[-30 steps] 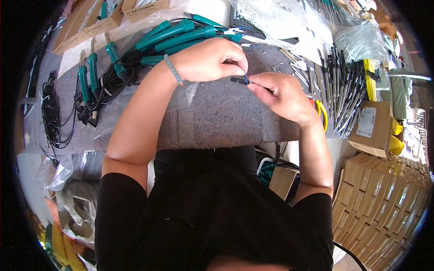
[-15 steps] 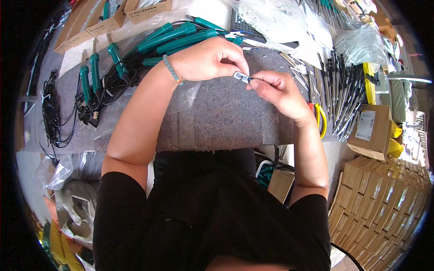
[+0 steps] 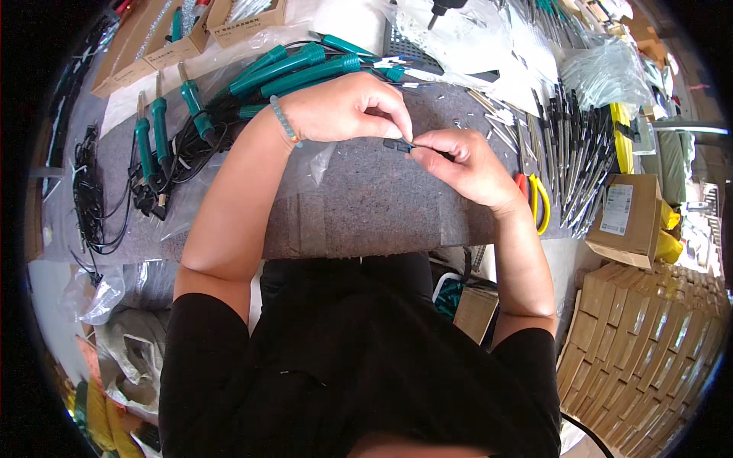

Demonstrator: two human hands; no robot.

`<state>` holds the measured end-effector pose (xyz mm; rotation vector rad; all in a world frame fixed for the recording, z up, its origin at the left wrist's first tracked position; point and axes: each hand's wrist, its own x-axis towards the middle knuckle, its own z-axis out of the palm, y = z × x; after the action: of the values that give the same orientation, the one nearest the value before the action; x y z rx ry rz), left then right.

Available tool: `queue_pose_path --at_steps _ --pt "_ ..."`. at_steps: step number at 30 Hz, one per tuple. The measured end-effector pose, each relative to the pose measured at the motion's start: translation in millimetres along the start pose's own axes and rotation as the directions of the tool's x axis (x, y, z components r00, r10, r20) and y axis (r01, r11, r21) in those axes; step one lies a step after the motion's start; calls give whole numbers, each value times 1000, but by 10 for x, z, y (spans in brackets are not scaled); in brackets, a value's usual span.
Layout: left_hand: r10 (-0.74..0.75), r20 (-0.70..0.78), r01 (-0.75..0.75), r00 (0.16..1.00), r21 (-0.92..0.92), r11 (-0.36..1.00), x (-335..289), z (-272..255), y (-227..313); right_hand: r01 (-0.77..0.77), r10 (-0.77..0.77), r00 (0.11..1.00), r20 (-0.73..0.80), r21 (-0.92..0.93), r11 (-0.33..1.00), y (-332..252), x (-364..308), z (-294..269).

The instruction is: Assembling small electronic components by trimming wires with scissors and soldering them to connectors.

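Observation:
Above the grey felt mat (image 3: 382, 206), both of my hands meet over one small flat dark part (image 3: 396, 145) that shows a hint of blue. My left hand (image 3: 347, 111), with a beaded bracelet on the wrist, has thumb and index finger pinched at the part's upper end. My right hand (image 3: 469, 164) pinches it from the other side, thumb against forefinger. Fingertips hide much of the part, so its exact kind cannot be told. Teal-handled soldering irons (image 3: 294, 67) lie in a bundle just beyond my left hand.
More soldering irons (image 3: 197, 107) with tangled black cords lie to the left. On the right are yellow-and-red-handled scissors (image 3: 540, 204), many thin metal rods (image 3: 576, 153) and a cardboard box (image 3: 626, 221). Stacked cartons (image 3: 641, 343) stand at lower right. A dark tool (image 3: 443, 9) pokes in at the top.
The small part has turned from a bright, shiny face to a dark one and sits slightly lower. My hands have shifted a little. A dark tool now shows at the top edge.

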<state>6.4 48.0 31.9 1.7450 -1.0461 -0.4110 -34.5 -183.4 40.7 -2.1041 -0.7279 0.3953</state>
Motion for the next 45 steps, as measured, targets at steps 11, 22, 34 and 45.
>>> queue_pose_path --at_steps 11,22,34,45 --pt "-10 92 16 996 -64 998 -26 -25 18 -216 186 975 126 295 931 -105 14 -32" --pt "-3 -36 6 999 63 998 -24 -15 14 -198 211 975 -71 156 968 -89 36 -5" --pt "-218 -275 259 936 121 958 -3 80 -53 -190 -179 816 -550 -546 816 -157 97 290" --pt "80 -395 154 915 526 836 -8 176 -35 -306 30 907 -420 -608 733 -240 150 297"
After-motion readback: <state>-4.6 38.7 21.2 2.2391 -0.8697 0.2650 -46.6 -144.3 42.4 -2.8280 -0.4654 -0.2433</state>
